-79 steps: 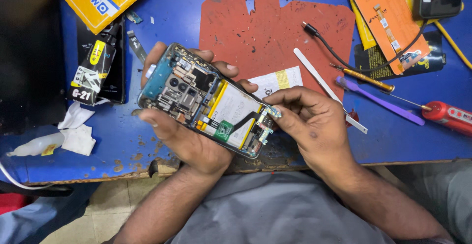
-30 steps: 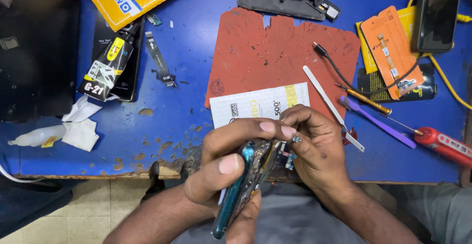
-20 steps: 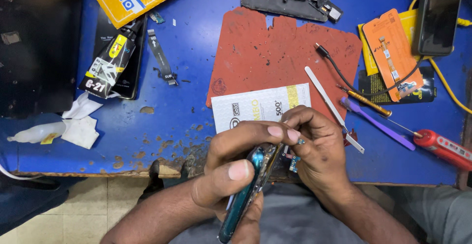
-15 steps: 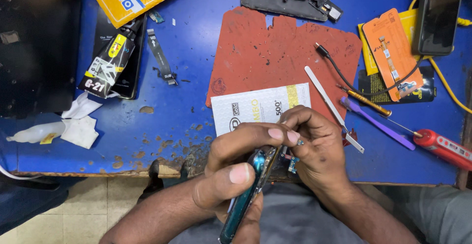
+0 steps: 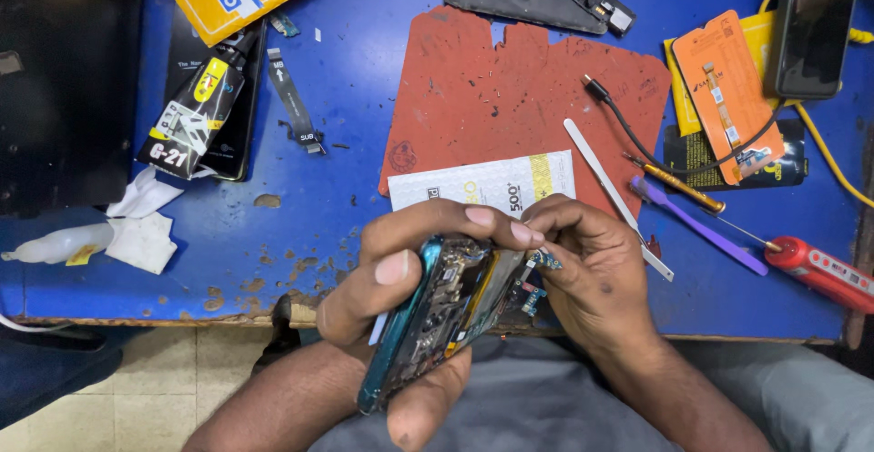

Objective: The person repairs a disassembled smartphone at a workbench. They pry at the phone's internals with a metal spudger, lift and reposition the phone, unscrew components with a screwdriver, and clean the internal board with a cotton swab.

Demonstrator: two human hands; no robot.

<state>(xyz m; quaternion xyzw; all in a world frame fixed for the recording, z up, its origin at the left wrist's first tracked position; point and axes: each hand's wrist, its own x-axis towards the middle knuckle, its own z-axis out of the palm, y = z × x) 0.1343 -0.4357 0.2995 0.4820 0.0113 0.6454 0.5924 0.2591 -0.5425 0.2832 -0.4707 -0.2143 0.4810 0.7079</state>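
Teal-framed opened smartphone now tipped on edge, over the blue bench edge below the red mat. Left hand clamped around it; right hand pinching at its small lower board, earlier lying flat — internals now face right fingers.

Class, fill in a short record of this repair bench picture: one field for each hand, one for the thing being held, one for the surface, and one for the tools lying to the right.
Left hand: grips the opened phone, tilted on its edge, thumb on the teal frame.
Right hand: fingertips pinch a small part at the phone's lower end.
Opened phone: back off, circuit boards exposed.
Surface: blue table with a red mat.
Tools at right: metal pry strip, purple pry tool, red-handled screwdriver.
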